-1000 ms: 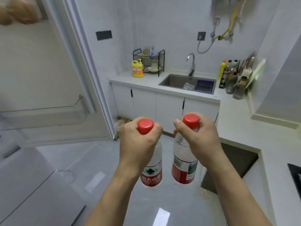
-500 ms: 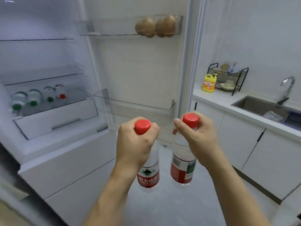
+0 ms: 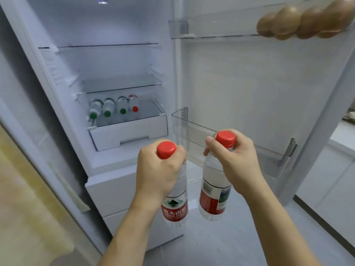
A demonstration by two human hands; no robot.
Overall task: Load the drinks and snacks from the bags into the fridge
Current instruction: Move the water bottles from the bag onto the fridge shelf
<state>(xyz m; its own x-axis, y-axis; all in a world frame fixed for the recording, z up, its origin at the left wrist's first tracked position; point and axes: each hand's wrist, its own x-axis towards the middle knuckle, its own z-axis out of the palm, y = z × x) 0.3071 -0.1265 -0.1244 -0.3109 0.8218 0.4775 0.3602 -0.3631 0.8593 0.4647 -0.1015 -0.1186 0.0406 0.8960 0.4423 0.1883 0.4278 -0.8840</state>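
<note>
Two hands, two bottles: left hand (image 3: pixel 160 168) grips the neck of one red-capped water bottle (image 3: pixel 175 204), right hand (image 3: pixel 233 162) the other bottle (image 3: pixel 213 191), both upright before the open fridge (image 3: pixel 115 70). Beyond, four bottles (three green caps, one red) lie in the drawer (image 3: pixel 132 131). Door shelf (image 3: pixel 217 25) holds brown rounds, count unclear.

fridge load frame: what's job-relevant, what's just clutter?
Job:
left hand gripping a red-capped bottle
right hand gripping a second bottle
drawer with four bottles
empty door bin

Clutter:
brown round items, upper door shelf
</note>
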